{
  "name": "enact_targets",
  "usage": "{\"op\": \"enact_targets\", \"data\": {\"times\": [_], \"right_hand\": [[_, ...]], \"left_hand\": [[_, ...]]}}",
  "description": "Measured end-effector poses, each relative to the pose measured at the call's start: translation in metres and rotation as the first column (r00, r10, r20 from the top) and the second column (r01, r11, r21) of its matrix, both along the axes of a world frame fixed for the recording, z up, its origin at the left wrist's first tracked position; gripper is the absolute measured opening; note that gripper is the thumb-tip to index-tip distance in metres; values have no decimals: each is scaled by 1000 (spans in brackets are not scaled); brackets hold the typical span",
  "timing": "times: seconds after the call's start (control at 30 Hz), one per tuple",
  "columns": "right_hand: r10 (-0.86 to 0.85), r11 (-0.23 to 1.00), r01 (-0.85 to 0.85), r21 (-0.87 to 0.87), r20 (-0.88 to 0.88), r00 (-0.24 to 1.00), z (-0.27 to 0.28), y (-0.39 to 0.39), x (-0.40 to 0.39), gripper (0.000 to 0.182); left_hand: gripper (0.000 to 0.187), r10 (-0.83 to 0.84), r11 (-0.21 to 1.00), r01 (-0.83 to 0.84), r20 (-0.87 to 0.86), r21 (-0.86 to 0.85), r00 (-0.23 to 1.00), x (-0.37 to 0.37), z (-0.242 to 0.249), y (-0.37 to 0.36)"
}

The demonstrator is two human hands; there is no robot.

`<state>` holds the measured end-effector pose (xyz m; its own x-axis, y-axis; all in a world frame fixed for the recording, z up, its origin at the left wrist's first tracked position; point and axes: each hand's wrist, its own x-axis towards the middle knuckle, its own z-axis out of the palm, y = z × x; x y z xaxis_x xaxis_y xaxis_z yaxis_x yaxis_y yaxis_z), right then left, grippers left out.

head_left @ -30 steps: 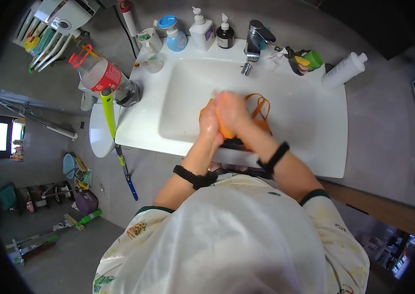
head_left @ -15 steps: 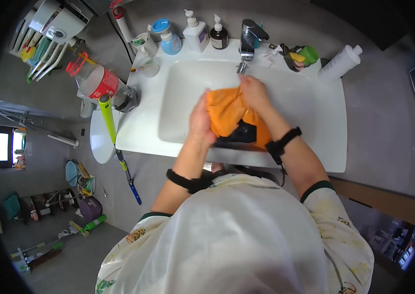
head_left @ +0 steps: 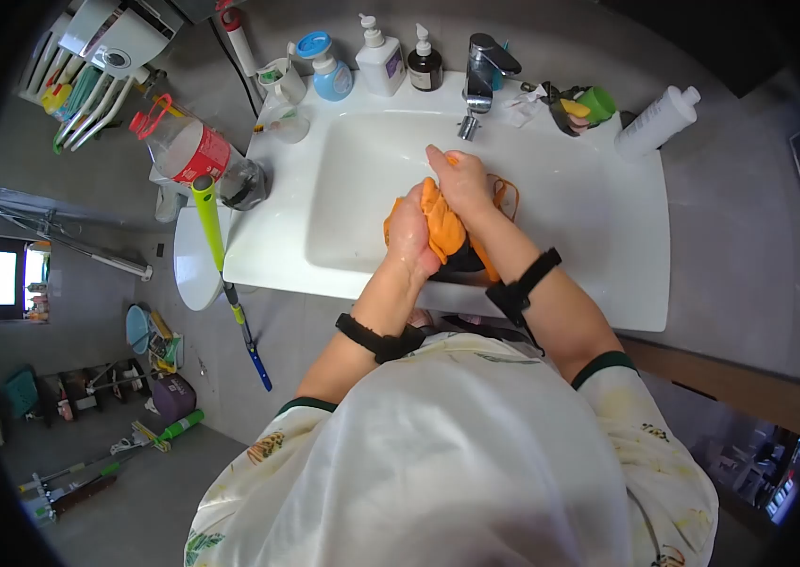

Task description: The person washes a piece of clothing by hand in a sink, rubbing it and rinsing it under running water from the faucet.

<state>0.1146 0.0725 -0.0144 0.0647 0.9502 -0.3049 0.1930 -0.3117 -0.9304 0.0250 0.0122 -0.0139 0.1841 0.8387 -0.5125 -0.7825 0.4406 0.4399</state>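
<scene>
In the head view, the person's own two bare hands work over the white basin (head_left: 348,180), and an orange cloth (head_left: 444,230) lies bunched between them, just inside the near rim. The left hand (head_left: 409,230) is curled round the cloth's left side, its palm turned toward the bunch and more orange showing beyond its outer edge. The right hand (head_left: 466,187) is also closed, its thumb pointing toward the far left; a scrap of orange shows between thumb and fingers, so it seems to pinch a part of the cloth, though the exact hold of its fingers is hidden. The relation that matters most is this: the main bunch lies to the right of the left palm, and to the left and body side of the right hand. Its long axis runs roughly from the far side of the basin toward the near rim, its near end leaning slightly right. The left hand is the nearer of the two to the bulk, pressed right against it, while the right hand sits farther off toward the faucet (head_left: 482,80). A black section (head_left: 463,259) of the cloth hangs below, by the near rim, and a thin orange strap (head_left: 513,197) loops out past the right wrist. The faucet's spout is beyond both hands, touching neither.
</scene>
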Motion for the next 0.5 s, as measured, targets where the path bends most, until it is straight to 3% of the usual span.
{"op": "enact_targets", "data": {"times": [0.03, 0.1, 0.13, 0.17, 0.23, 0.27, 0.3, 0.37, 0.43, 0.47, 0.5], "right_hand": [[4, 1000, -4, 10, 7, 1000, 5, -3, -1, 36], [35, 880, -90, 466, 125, 991, 9, -35, -12, 31], [82, 657, -244, 713, 255, 964, 8, -53, -15, 20], [30, 517, -358, 778, 401, 916, 20, -73, -21, 13], [28, 538, -427, 727, 491, 871, 8, -72, -13, 14], [-27, 606, -414, 680, 537, 843, -21, -49, -2, 17], [-77, 670, -391, 630, 584, 808, -46, -15, 14, 20], [-68, 924, -74, 375, 351, 934, -34, 13, 51, 29], [-18, 929, -88, 359, 280, 960, 4, 13, 71, 33], [4, 928, -108, 357, 279, 960, 21, 8, 77, 33], [142, 920, -192, 343, 167, 976, 40, 4, 83, 33]], "left_hand": [[31, 47, 999, -47, 0, 7, 999, -1, 3, 6], [29, 65, 997, -68, 75, 27, 995, -17, -1, 20], [27, 73, 996, -79, 136, 39, 988, -26, -7, 20], [27, 82, 996, -88, 134, 35, 988, -32, -16, 17], [29, -33, 997, 22, 148, 76, 988, -37, -32, 16], [30, 75, 997, -76, -33, -18, 997, -24, 3, 5], [30, 65, 998, -65, -34, -18, 997, -22, 26, -1], [32, 70, 991, -69, -13, 114, 997, -31, 54, -9], [34, 97, 976, -88, -37, 197, 995, -69, 43, 4], [37, 119, 954, -32, -279, 297, 953, -90, 32, 13], [42, 155, 926, 54, -504, 374, 850, -102, 28, 18]]}}
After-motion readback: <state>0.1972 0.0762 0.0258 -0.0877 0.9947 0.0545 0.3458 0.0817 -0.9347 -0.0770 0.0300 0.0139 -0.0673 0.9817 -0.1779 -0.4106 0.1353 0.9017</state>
